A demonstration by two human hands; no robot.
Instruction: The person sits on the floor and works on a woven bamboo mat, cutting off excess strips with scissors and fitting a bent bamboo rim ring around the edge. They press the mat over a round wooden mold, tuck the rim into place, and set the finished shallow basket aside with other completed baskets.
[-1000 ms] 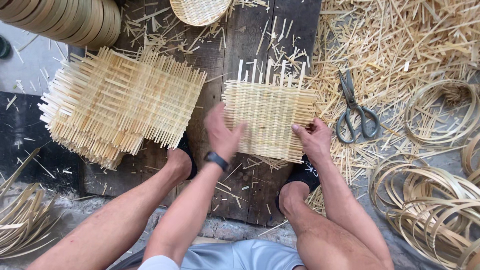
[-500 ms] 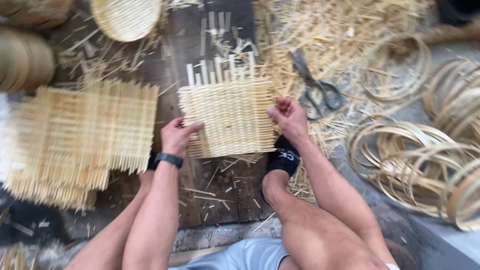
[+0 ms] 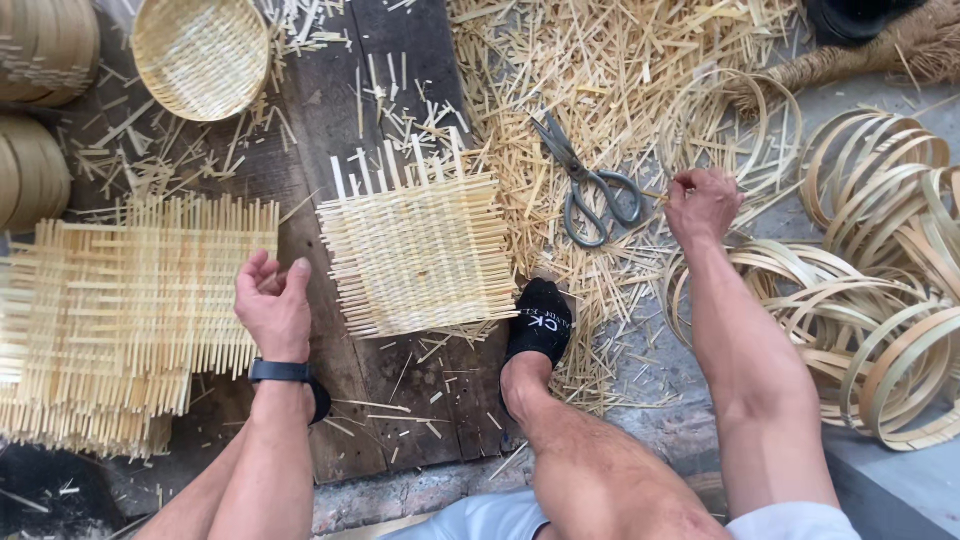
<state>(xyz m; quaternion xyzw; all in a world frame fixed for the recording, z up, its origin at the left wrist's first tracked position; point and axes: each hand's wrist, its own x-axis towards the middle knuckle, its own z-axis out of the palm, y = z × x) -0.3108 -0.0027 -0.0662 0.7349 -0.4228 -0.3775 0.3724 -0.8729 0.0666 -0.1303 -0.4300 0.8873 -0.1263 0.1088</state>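
Nearest, the person's foot in a black sock (image 3: 538,325) rests on the dark wooden board (image 3: 330,140), pressing the near right corner of a square woven mat of pale bamboo strips (image 3: 420,255) that lies flat mid-board, loose strip ends sticking out along its far edge. Left of the mat, the left hand (image 3: 273,307), a black watch at its wrist, hovers half-open with fingers loosely curled, holding nothing, between the mat and a stack of similar woven bamboo mats (image 3: 120,310) at the left. At the right, a heap of round bamboo hoops (image 3: 880,300) lies on the grey ground. Farther out, the right hand (image 3: 702,203) is closed, pinching a thin bamboo sliver among the litter of pale bamboo offcuts (image 3: 620,60). Just left of that hand, grey metal scissors (image 3: 588,185) lie on the offcuts, handles toward the near side. At the far left sits a small round woven bamboo basket (image 3: 200,55), with stacked bamboo rims (image 3: 45,50) beyond it at the edge.
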